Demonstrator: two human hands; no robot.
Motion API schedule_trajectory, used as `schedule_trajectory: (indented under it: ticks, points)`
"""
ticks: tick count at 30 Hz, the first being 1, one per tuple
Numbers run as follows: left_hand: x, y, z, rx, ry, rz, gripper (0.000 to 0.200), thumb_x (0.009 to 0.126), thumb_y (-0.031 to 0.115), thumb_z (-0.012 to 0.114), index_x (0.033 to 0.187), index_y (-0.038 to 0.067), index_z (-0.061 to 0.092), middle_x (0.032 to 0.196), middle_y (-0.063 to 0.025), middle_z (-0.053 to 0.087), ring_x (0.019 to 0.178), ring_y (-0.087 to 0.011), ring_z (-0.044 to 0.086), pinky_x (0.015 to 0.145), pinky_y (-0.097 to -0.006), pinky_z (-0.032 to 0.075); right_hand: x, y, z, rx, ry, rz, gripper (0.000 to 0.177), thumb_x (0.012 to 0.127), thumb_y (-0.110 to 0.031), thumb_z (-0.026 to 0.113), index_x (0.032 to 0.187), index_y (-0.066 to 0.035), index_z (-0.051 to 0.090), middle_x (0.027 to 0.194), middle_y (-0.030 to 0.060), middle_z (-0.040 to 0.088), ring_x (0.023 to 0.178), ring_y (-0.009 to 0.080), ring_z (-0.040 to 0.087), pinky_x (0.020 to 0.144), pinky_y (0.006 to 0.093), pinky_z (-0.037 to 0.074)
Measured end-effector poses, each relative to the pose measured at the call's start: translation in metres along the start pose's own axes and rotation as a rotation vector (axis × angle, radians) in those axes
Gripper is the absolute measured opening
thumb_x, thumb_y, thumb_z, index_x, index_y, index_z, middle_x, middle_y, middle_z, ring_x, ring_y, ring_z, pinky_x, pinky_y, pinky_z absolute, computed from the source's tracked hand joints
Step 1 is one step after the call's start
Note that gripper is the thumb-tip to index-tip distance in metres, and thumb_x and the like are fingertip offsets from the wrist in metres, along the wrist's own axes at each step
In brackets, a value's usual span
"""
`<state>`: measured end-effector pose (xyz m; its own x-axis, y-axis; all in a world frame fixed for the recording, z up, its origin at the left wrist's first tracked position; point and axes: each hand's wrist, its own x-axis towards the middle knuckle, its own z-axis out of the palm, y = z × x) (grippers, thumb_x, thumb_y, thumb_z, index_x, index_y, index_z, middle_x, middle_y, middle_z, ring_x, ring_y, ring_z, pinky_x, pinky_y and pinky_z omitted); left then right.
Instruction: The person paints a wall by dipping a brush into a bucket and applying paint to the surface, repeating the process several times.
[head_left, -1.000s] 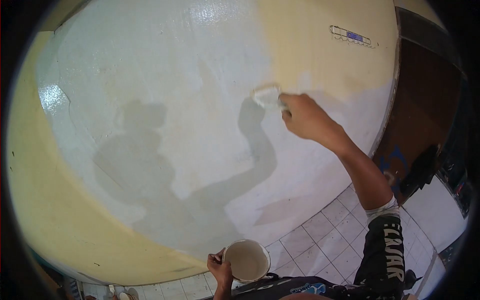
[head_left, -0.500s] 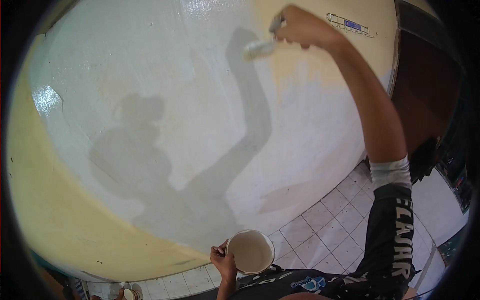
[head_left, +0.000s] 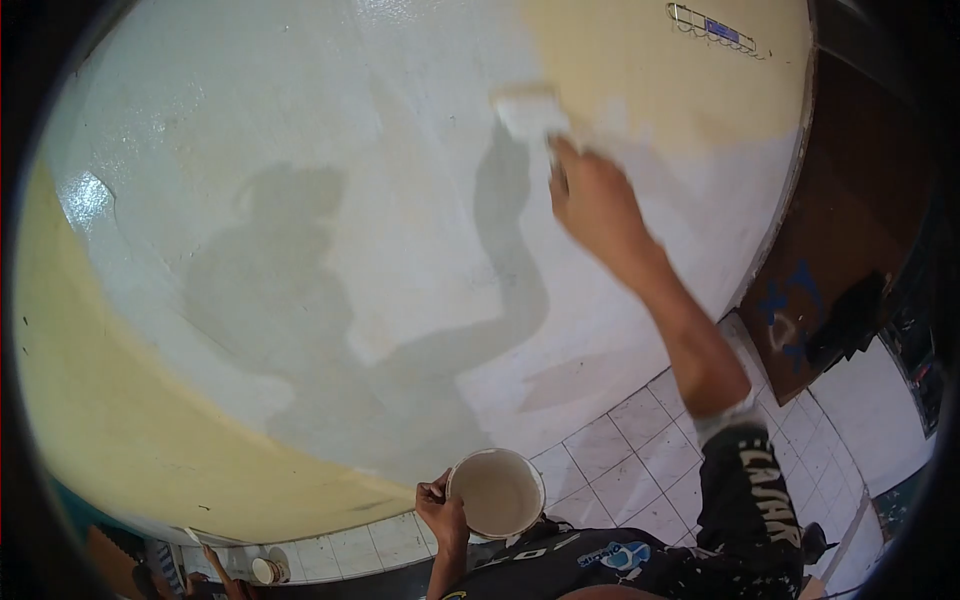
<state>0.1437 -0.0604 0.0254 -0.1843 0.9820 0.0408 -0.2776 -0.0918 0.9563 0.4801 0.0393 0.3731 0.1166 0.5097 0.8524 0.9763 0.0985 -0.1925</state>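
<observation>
Sleeve (head_left: pixel 748 485) reads "LAJAR"; shirt logo (head_left: pixel 628 558), rack label (head_left: pixel 721 31) illegible. Right hand (head_left: pixel 598 205) closed on 1 wide paintbrush (head_left: pixel 532 112), head beyond fingers, wall contact unclear. Left hand (head_left: pixel 443 512), fingers curled, grips 1 bucket (head_left: pixel 497 466) by its left rim.

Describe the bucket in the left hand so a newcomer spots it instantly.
Start at the big wall, part pale, part yellow, and drop to its bottom edge, where the tiled floor begins. At bottom centre, the left hand grips the left rim of a round, open, light-coloured bucket. It looks much larger than the other container, farther left.
</observation>
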Motion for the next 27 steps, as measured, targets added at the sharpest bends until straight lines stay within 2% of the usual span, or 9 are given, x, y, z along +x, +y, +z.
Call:
schedule_trajectory:
  ticks: [5,7,10,14,19,21,24,26,27]
  points:
    - [-0.001,-0.001,0.002,-0.002,-0.065,-0.001,0.037,0.06,-0.017,0.046,0.084,0.007,0.031,0.109,-0.0343,0.064,0.119,-0.0374,0.06,0.102,-0.0415,0.044,-0.089,0.013,0.021,0.043,-0.323,0.148,0.036,0.086,-0.007,0.059,0.12,0.0,0.059,0.082,0.0275,0.064,0.077,0.0447,0.066,0.069,0.0525,0.054]
    - [-0.001,0.003,0.005,0.026,-0.086,0.002,0.037,0.06,-0.017,0.046,0.084,0.007,0.031,0.11,-0.0345,0.064,0.119,-0.0369,0.06,0.102,-0.0417,0.044,-0.088,0.008,0.007,0.152,-0.475,0.28,0.025,0.086,-0.008,0.058,0.108,0.002,0.062,0.086,0.0295,0.066,0.085,0.0449,0.066,0.076,0.0521,0.053]
    - [-0.001,0.004,0.011,0.025,-0.111,0.007,0.036,0.06,-0.017,0.046,0.084,0.006,0.031,0.112,-0.035,0.064,0.119,-0.0364,0.06,0.102,-0.0416,0.043,-0.061,0.011,-0.016,0.12,-0.496,0.259,0.026,0.086,-0.008,0.06,0.11,0.003,0.063,0.09,0.0274,0.067,0.085,0.0438,0.065,0.077,0.0482,0.051]
    - [-0.007,0.007,0.016,-0.028,-0.106,-0.017,0.038,0.058,-0.016,0.046,0.085,0.007,0.031,0.113,-0.0354,0.064,0.119,-0.0377,0.06,0.102,-0.0411,0.043,0.027,0.015,-0.037,0.078,-0.223,0.215,0.027,0.085,-0.013,0.064,0.108,0.002,0.066,0.095,0.0266,0.069,0.091,0.0409,0.067,0.081,0.0439,0.052]
    - [-0.009,0.007,0.019,-0.028,-0.099,-0.028,0.037,0.062,-0.02,0.045,0.084,0.007,0.031,0.111,-0.0338,0.065,0.119,-0.0359,0.061,0.105,-0.0419,0.043,0.104,-0.01,-0.096,0.113,-0.086,0.078,0.033,0.086,-0.017,0.064,0.114,-0.001,0.066,0.09,0.0264,0.069,0.089,0.0412,0.068,0.08,0.044,0.053]
    - [-0.012,0.009,0.018,-0.032,-0.111,-0.023,0.037,0.062,-0.019,0.045,0.084,0.007,0.031,0.111,-0.0339,0.065,0.119,-0.0363,0.061,0.105,-0.042,0.043,0.103,-0.048,-0.137,0.266,-0.031,0.283,0.027,0.097,-0.007,0.054,0.119,0.005,0.063,0.099,0.0196,0.07,0.076,0.0189,0.066,0.062,0.0341,0.05]
    - [-0.011,0.01,0.017,0.004,-0.105,-0.036,0.037,0.063,-0.019,0.046,0.084,0.007,0.031,0.111,-0.0347,0.064,0.119,-0.0366,0.06,0.105,-0.0421,0.043,0.116,-0.044,-0.143,0.245,0.057,0.142,0.028,0.097,-0.006,0.054,0.121,0.006,0.062,0.094,0.0201,0.07,0.074,0.0186,0.065,0.062,0.0337,0.05]
    - [-0.01,0.004,0.011,0.006,-0.1,-0.037,0.036,0.064,-0.019,0.046,0.084,0.007,0.031,0.111,-0.0349,0.064,0.119,-0.036,0.06,0.105,-0.0423,0.042,0.109,-0.023,-0.105,0.261,0.088,0.162,0.03,0.096,-0.007,0.055,0.122,0.006,0.062,0.091,0.0207,0.07,0.073,0.0195,0.066,0.062,0.0341,0.051]
    - [-0.011,0.003,0.01,0.006,-0.091,-0.033,0.036,0.064,-0.019,0.046,0.084,0.007,0.031,0.111,-0.0349,0.064,0.119,-0.036,0.06,0.105,-0.0423,0.042,0.102,0.001,-0.072,0.149,0.128,0.049,0.032,0.091,-0.012,0.059,0.12,0.001,0.064,0.09,0.0239,0.069,0.081,0.0307,0.067,0.07,0.0399,0.052]
